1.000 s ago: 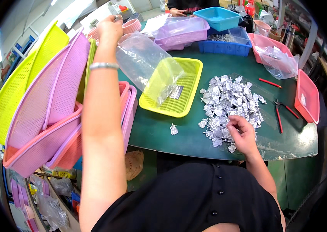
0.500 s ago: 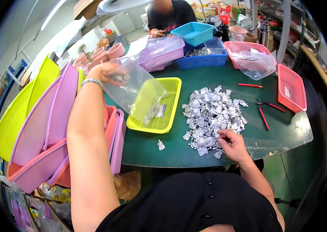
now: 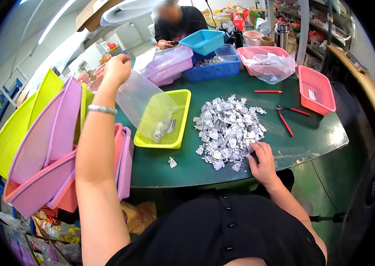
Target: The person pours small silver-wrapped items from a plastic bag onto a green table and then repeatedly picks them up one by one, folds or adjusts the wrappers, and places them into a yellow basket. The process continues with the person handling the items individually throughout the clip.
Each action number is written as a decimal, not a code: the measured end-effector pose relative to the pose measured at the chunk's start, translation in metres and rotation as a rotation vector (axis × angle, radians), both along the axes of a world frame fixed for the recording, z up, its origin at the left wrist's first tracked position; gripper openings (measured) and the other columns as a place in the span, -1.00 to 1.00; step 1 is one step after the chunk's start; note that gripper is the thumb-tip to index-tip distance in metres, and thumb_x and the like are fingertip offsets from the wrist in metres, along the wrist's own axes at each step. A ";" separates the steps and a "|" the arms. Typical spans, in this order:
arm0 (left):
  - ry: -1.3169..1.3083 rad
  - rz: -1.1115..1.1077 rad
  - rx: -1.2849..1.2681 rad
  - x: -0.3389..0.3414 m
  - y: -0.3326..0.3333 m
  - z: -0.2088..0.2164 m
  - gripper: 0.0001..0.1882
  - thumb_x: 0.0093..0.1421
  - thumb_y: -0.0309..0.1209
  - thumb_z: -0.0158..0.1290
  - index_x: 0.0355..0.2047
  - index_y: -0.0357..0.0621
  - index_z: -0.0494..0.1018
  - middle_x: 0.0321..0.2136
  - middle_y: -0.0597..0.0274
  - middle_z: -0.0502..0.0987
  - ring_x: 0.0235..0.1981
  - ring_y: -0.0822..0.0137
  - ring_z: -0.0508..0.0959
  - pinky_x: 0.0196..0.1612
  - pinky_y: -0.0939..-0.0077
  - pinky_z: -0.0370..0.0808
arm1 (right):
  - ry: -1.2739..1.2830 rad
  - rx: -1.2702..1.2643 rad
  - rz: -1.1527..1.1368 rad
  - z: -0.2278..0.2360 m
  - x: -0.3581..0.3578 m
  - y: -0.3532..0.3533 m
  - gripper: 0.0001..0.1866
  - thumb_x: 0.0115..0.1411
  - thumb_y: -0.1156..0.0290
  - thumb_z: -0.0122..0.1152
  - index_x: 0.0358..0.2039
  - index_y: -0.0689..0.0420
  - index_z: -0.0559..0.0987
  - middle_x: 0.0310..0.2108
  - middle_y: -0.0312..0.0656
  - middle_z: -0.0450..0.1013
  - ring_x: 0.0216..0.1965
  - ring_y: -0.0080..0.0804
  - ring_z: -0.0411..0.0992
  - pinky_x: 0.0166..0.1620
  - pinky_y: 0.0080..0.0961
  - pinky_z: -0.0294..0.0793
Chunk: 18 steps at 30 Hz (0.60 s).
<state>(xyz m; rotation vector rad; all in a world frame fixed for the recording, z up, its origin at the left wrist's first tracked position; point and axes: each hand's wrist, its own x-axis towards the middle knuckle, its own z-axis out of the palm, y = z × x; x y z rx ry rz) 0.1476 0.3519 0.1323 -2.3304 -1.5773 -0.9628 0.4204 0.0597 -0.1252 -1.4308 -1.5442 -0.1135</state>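
My left hand (image 3: 119,68) is raised at the far left of the table, closed on the upper edge of a clear plastic bag (image 3: 141,99). The bag slants down into a yellow-green plastic basket (image 3: 184,116), and a few silvery pieces show through its lower end. My right hand (image 3: 263,163) rests by the near right edge of a heap of small crumpled-looking silvery metal pieces (image 3: 228,128). Its fingers are bent, with the thumb apart and the fingertips against the heap. One loose silvery piece (image 3: 172,162) lies on the table left of the heap.
Red-handled pliers (image 3: 286,116) and a red pencil-like stick (image 3: 268,91) lie right of the heap. A pink basket (image 3: 315,84) stands beyond them. Stacked purple, pink and green baskets (image 3: 48,128) crowd the left. A blue bin (image 3: 214,70) and a seated person (image 3: 183,22) are at the back.
My left hand has come up to the bag's upper edge and turned into a fist; before, it was over silvery pieces inside the bag. The right hand stays by the heap. The view has shifted slightly.
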 end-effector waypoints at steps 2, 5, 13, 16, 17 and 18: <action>-0.174 -0.230 0.067 0.014 -0.034 -0.026 -0.79 0.02 -0.45 -0.06 -0.34 -0.21 0.48 -0.41 0.01 0.51 -0.36 0.16 0.52 -0.23 0.41 0.42 | -0.035 0.041 -0.036 -0.004 0.004 -0.003 -0.62 -0.20 0.61 0.13 -0.25 0.26 0.40 -0.26 -0.01 0.32 -0.20 -0.04 0.27 -0.13 -0.30 0.28; -0.324 -0.438 0.044 0.030 -0.105 -0.100 -0.79 -0.01 -0.48 -0.01 -0.33 -0.25 0.46 -0.39 0.01 0.48 -0.35 0.05 0.48 -0.21 0.33 0.40 | -0.076 0.046 -0.084 -0.014 0.008 -0.006 -0.63 -0.19 0.60 0.13 -0.26 0.27 0.40 -0.25 0.00 0.32 -0.18 -0.04 0.27 -0.10 -0.29 0.26; -0.092 -0.441 0.104 -0.004 -0.204 -0.271 -0.70 -0.06 -0.51 0.03 -0.24 -0.20 0.42 -0.18 0.00 0.34 -0.08 -0.04 0.27 0.00 0.20 0.22 | -0.051 0.040 -0.072 -0.019 0.007 -0.002 -0.63 -0.15 0.64 0.08 -0.23 0.27 0.39 -0.28 -0.01 0.35 -0.21 -0.05 0.29 -0.12 -0.33 0.28; -0.034 -0.486 0.170 0.000 -0.206 -0.274 -0.68 -0.05 -0.48 0.02 -0.21 -0.20 0.41 -0.12 0.00 0.31 -0.03 -0.07 0.24 0.03 0.19 0.18 | -0.072 0.030 -0.094 -0.022 0.006 0.001 -0.61 -0.15 0.64 0.08 -0.21 0.27 0.38 -0.26 -0.01 0.35 -0.19 -0.06 0.29 -0.12 -0.32 0.28; -0.021 -0.471 0.148 0.000 -0.204 -0.275 -0.67 -0.06 -0.48 0.02 -0.21 -0.20 0.41 -0.12 -0.02 0.30 -0.03 -0.08 0.23 0.04 0.18 0.17 | -0.068 0.042 -0.110 -0.022 0.006 0.001 -0.61 -0.14 0.64 0.09 -0.20 0.27 0.38 -0.26 -0.01 0.35 -0.19 -0.06 0.29 -0.11 -0.33 0.28; -0.020 -0.475 0.141 -0.001 -0.203 -0.277 -0.67 -0.07 -0.48 0.02 -0.22 -0.21 0.41 -0.11 -0.02 0.30 -0.02 -0.08 0.23 0.04 0.18 0.17 | -0.065 0.053 -0.127 -0.022 0.004 0.002 -0.60 -0.14 0.63 0.09 -0.20 0.27 0.38 -0.25 -0.01 0.35 -0.18 -0.06 0.28 -0.11 -0.33 0.28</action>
